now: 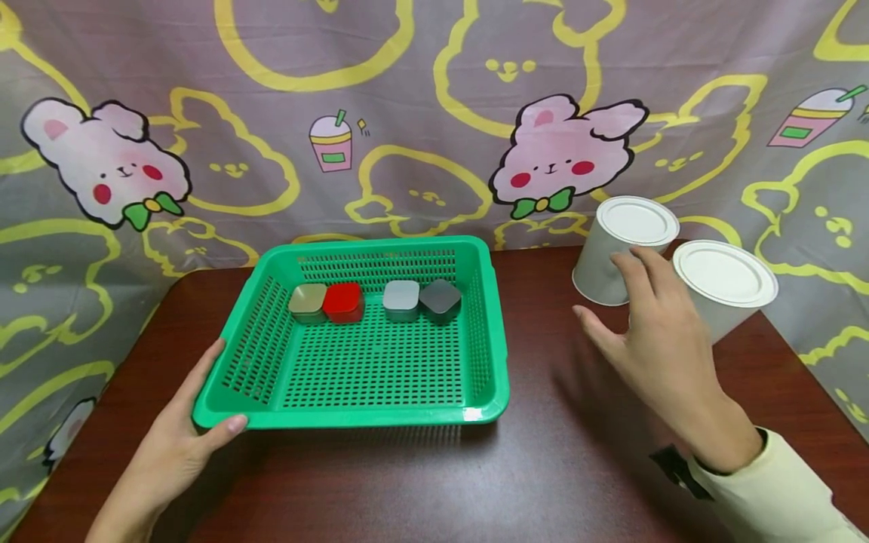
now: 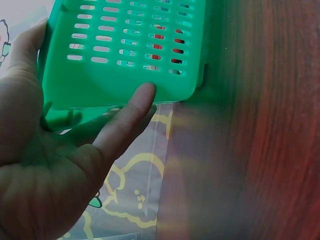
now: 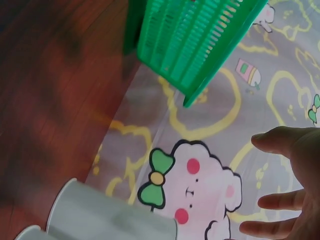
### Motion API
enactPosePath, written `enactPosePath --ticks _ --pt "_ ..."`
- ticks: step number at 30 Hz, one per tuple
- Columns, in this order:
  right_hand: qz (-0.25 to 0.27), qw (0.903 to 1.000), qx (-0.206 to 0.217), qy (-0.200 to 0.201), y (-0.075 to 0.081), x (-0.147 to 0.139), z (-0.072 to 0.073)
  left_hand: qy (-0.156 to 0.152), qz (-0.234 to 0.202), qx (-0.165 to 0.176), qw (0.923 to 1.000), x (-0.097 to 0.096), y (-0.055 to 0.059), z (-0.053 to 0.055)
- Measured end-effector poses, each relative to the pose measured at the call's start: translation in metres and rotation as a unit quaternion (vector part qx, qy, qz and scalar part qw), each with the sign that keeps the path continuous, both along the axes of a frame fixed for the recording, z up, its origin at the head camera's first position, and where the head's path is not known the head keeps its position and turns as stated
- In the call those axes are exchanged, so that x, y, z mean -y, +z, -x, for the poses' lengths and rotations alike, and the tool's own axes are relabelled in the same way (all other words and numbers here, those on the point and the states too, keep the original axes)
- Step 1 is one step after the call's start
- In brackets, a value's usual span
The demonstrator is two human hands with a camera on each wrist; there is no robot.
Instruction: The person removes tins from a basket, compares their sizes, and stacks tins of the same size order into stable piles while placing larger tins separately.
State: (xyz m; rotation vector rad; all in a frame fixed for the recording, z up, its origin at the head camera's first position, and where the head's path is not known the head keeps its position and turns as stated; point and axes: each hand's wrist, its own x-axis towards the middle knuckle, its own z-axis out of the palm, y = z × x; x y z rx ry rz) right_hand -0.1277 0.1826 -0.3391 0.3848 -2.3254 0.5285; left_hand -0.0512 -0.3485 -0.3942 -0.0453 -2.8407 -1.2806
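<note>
A green plastic basket (image 1: 380, 419) with slotted walls is at the middle left of the table. My left hand (image 1: 170, 445) grips its near left corner, thumb on the front rim and fingers along the outer side; the left wrist view shows the fingers (image 2: 131, 117) against the slotted wall. In the basket are four-sided small blocks or boxes: tan (image 1: 308, 299), red (image 1: 344, 302), light grey (image 1: 401, 296) and dark grey (image 1: 440, 297). My right hand (image 1: 668, 347) hovers with fingers spread, holding nothing, before two white lidded cans (image 1: 600, 260), overlapping them in the head view.
The second can (image 1: 726, 275) stands to the right of the first, nearer the table's right edge. A dark red-brown wooden table (image 1: 434, 483) lies beneath everything. A cloth backdrop (image 1: 421, 98) with cartoon rabbits and yellow outlines hangs close behind it.
</note>
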Motion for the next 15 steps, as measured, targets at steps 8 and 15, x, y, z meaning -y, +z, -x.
enactPosePath --ticks 8,15 --pt "0.031 0.9966 0.054 0.055 0.005 0.012 0.001 0.003 -0.001 0.011 0.9999 -0.001 0.002 0.0" --pt "0.051 0.984 0.126 0.115 0.014 0.025 0.005 -0.003 -0.018 0.004 0.9998 -0.002 0.001 0.0"
